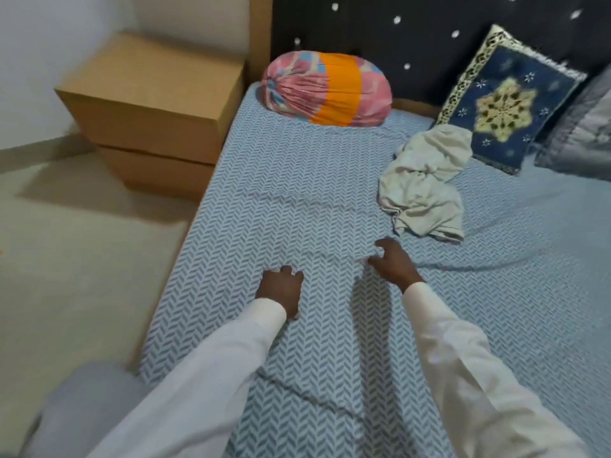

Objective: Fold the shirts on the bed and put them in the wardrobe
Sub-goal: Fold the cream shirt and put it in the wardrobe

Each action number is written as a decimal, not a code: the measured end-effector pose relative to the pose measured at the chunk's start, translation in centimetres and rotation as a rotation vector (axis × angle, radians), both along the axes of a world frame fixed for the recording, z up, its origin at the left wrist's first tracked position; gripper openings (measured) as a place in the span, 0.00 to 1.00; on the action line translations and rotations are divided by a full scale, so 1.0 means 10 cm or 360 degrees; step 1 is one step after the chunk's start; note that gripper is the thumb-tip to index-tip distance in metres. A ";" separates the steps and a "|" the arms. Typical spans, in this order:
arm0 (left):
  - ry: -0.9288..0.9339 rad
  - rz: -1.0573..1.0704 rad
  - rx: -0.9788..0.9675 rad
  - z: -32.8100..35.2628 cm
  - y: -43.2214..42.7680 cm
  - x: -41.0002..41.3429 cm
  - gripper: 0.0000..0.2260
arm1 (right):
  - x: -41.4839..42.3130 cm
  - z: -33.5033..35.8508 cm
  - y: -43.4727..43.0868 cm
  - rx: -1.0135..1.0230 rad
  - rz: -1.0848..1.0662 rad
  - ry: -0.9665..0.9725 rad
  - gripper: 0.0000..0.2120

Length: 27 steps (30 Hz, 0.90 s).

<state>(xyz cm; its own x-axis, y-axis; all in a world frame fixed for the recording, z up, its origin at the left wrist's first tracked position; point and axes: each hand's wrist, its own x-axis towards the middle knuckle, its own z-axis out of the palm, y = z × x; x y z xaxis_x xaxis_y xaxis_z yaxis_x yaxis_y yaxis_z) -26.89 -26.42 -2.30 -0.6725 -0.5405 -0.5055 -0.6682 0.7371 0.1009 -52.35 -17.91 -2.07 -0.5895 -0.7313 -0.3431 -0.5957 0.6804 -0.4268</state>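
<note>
Blue herringbone bedsheet (297,193) stretches under both my hands. My left hand (280,292) lies palm down on it, fingers close together and bent at the tips, pressing the cloth. My right hand (395,264) rests just to the right of it, fingers curled and the thumb held apart. A raised crease in the sheet runs from the thumb toward me, but I cannot tell whether I am pinching it. Just beyond my right hand, the pale shirt (426,190) lies crumpled on the bed, its far end touching a blue patterned cushion (509,104). Farther left, a pink and orange bolster (327,90) lies against the dark headboard (429,28). Two stacked cardboard boxes (152,100) stand on the floor left of the bed.
</note>
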 end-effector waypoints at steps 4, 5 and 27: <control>-0.0005 0.0034 0.0043 -0.03 -0.01 -0.02 0.42 | -0.35 -0.11 -0.20 0.0268 0.0080 0.0217 0.23; -0.0012 0.0047 0.0066 -0.02 -0.03 -0.02 0.42 | -0.43 -0.16 -0.24 0.0328 0.0067 0.0225 0.21; 0.1145 0.0971 0.1233 -0.01 -0.10 0.90 0.32 | 1.48 0.45 -0.11 -0.0397 0.0330 -0.0253 0.16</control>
